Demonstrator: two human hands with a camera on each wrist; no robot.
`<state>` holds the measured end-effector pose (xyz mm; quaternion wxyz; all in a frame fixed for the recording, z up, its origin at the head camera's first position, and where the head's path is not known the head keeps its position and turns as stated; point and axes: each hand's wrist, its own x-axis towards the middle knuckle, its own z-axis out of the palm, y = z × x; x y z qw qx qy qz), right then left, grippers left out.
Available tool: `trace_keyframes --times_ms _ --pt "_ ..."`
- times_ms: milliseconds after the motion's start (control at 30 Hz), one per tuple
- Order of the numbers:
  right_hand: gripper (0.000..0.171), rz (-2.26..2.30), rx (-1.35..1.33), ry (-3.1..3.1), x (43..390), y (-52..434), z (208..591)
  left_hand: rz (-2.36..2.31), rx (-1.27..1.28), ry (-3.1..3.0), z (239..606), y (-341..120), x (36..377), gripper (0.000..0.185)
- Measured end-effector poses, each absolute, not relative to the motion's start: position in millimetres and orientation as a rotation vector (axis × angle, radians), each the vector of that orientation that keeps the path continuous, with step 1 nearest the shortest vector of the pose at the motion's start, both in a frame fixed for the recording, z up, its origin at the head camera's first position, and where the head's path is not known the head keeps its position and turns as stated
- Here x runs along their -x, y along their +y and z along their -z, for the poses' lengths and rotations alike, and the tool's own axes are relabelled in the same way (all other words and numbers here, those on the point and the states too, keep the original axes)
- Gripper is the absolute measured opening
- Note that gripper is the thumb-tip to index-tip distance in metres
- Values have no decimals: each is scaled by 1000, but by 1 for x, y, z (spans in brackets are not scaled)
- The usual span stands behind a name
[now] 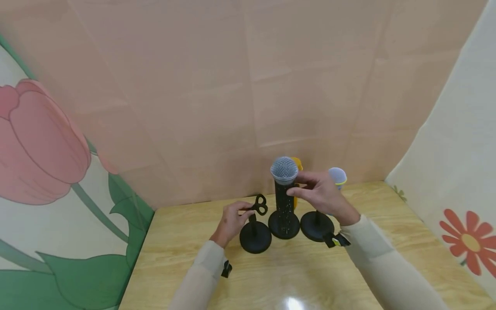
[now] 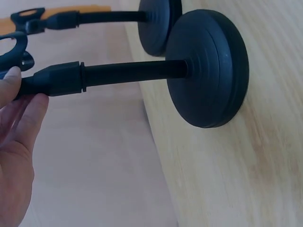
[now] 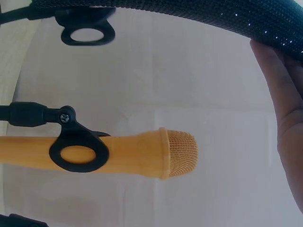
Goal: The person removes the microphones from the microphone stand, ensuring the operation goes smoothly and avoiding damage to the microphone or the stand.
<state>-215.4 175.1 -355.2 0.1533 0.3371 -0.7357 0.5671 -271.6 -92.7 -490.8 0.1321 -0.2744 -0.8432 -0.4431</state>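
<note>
My right hand (image 1: 321,193) grips the sparkly black handle of a microphone (image 1: 284,193) with a silver mesh head, held upright over the stand bases. In the right wrist view its handle crosses the top and overlaps a ring-shaped black clip (image 3: 87,33). On the left, my left hand (image 1: 231,219) pinches a black microphone stand (image 2: 132,73) at its upper collar, just below the clip (image 1: 260,205). That stand's round base (image 1: 255,238) rests on the table. An orange microphone (image 3: 137,153) sits in another black clip, mostly hidden behind the black microphone in the head view.
Two more round black bases stand close by, a middle base (image 1: 275,230) and a right base (image 1: 315,228). A pale microphone with a yellow ring (image 1: 338,176) shows behind my right hand. The wooden table (image 1: 178,258) meets a pinkish backdrop (image 1: 201,129).
</note>
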Motion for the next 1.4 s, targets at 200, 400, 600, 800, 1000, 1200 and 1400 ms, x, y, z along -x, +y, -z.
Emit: trace_keyframes --times_ms 200,400,600,800,1000,1200,1400 --pt "29 -1602 -923 -2169 214 174 361 1257 767 -2488 488 -93 286 16" --pt "29 -1619 -894 -2211 213 171 368 1253 745 -2533 484 -94 299 17" --pt "29 -1649 -896 -2247 213 167 376 1253 751 -2500 486 -94 309 15" --pt "32 -1663 -852 -2301 210 161 382 1288 720 -2518 485 -91 314 16" --pt "33 -1669 -797 -2367 209 156 392 1324 712 -2504 484 -89 324 17" --pt "31 -1692 -782 -2381 210 151 403 1331 672 -2531 483 -87 332 15" --pt "30 -1722 -749 -2404 211 144 417 1331 659 -2571 482 -87 338 13"
